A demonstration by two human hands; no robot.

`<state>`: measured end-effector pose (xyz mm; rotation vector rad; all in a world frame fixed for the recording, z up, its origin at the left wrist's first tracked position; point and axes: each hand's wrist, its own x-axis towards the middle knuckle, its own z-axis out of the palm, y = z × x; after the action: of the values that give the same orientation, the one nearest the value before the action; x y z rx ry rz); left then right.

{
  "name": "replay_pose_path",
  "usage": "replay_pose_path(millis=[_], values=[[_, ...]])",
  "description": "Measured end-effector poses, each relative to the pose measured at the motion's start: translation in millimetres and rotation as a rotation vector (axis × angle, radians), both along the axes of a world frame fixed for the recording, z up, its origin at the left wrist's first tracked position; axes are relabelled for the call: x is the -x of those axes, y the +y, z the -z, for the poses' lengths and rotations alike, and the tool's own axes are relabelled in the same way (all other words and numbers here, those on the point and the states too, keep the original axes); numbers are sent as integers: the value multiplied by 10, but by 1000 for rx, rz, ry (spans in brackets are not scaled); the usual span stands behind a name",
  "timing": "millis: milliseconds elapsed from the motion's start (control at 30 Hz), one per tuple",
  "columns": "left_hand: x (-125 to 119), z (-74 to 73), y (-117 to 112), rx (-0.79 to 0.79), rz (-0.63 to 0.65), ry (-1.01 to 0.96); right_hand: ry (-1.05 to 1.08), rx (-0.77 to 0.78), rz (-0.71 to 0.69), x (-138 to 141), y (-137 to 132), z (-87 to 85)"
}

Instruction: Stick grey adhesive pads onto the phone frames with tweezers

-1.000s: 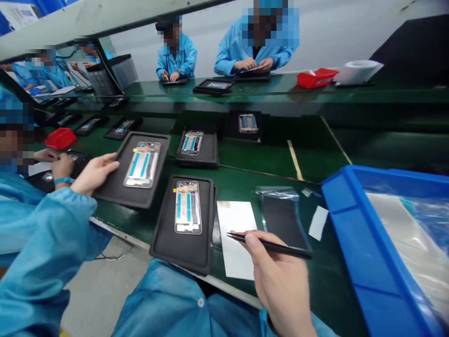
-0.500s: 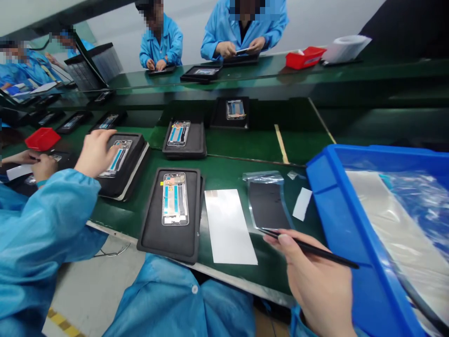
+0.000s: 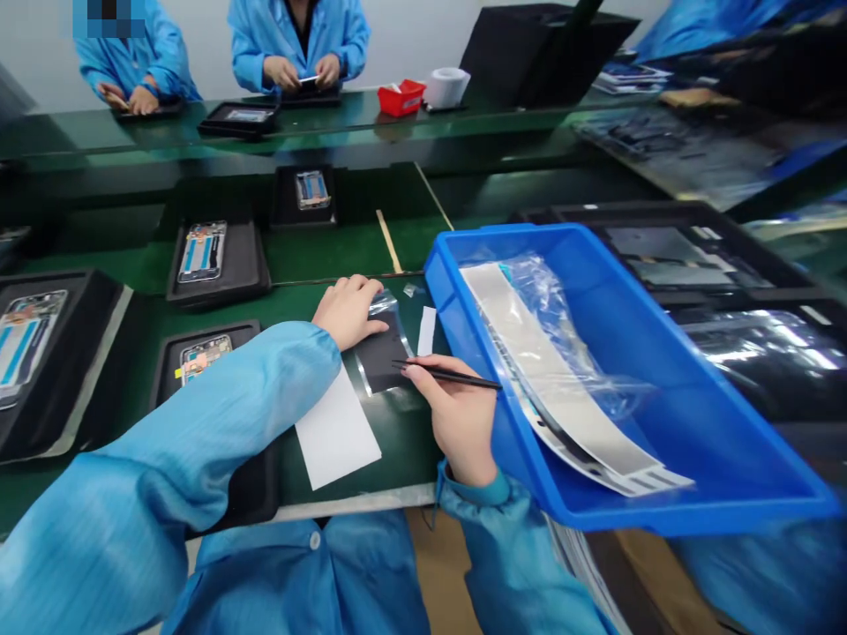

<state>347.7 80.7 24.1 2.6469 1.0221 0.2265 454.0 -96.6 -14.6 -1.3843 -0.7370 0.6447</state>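
A long green workbench [image 3: 344, 251] fills the view, and two co-workers in blue smocks [image 3: 291, 44] work at a bench across from it, well beyond my hands. To the right of my right hand [image 3: 460, 419] sits a large blue plastic tray [image 3: 456, 291], holding a long silver-and-black strip of film [image 3: 562, 379] and clear plastic wrap. Left of my left hand [image 3: 348, 310] lie black foam trays, each holding a phone frame [image 3: 202, 251]; my left sleeve [image 3: 198, 423] passes over the nearest one.

My left hand is open, fingers lightly curled, resting on a clear plastic bag [image 3: 387, 304] with a black sheet [image 3: 380, 362] in it. A white sheet [image 3: 337, 432] lies just below that hand. My right hand is closed in a pen-like pinch on black tweezers [image 3: 450, 377], whose thin end reaches over the black sheet. A small white slip [image 3: 427, 331] lies just above the tweezers, between both hands and the tray.
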Motion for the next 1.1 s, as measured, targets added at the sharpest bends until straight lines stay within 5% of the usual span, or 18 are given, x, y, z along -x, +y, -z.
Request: replay_pose_path(millis=[200,533,1100], values=[[-217,73,106,55,77,-51,-87,0,50,-16,57,-131],[158,-262,-246,210,166,-218,-276,-213,203,27,75,-161],[205,-325,-340,108,342,14,-358,-283,166,-6,81,-94]])
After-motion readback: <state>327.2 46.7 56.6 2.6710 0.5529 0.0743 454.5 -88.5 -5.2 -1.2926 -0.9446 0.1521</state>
